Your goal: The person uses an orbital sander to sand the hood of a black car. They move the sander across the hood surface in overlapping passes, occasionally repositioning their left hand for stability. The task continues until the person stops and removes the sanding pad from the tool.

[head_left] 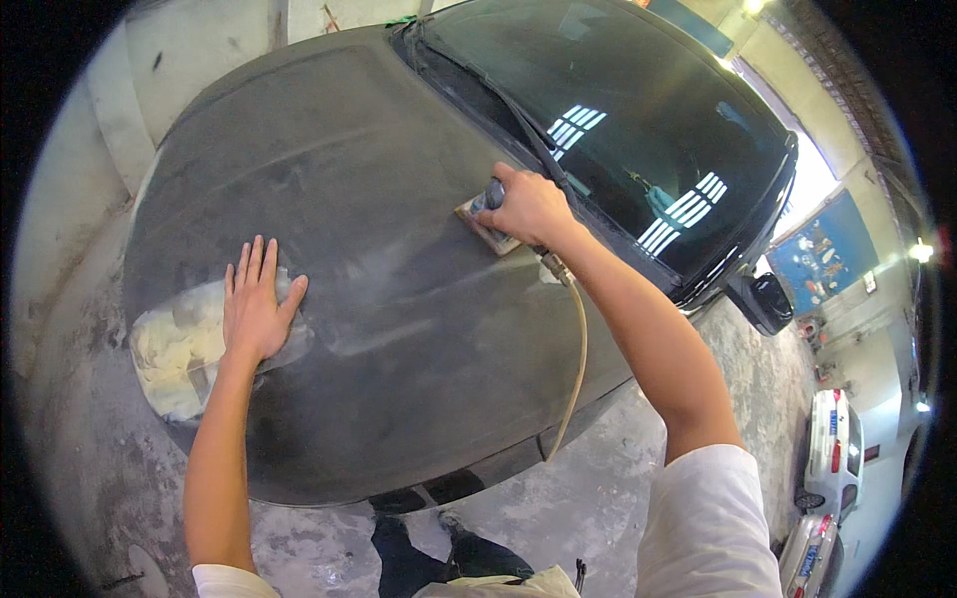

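A dull dark-grey car hood (379, 299) spreads out before me. My left hand (257, 309) lies flat on it with the fingers stretched out, at the edge of a pale cream filler patch (169, 349). Over by the windshield, my right hand (533, 207) is wrapped round the top of an air sander (495, 193). The sander's flat rectangular pad (488, 231) rests against the hood. From its rear, a metal fitting joins a yellowish air hose (581, 349), which hangs over the hood's near edge.
Beyond the hood are the windshield (638, 110) with its wiper (498, 95) and a black side mirror (763, 302). A pale wall (189, 60) stands at the far left. White cars (829, 448) are parked at the right, past the dusty concrete floor (598, 498).
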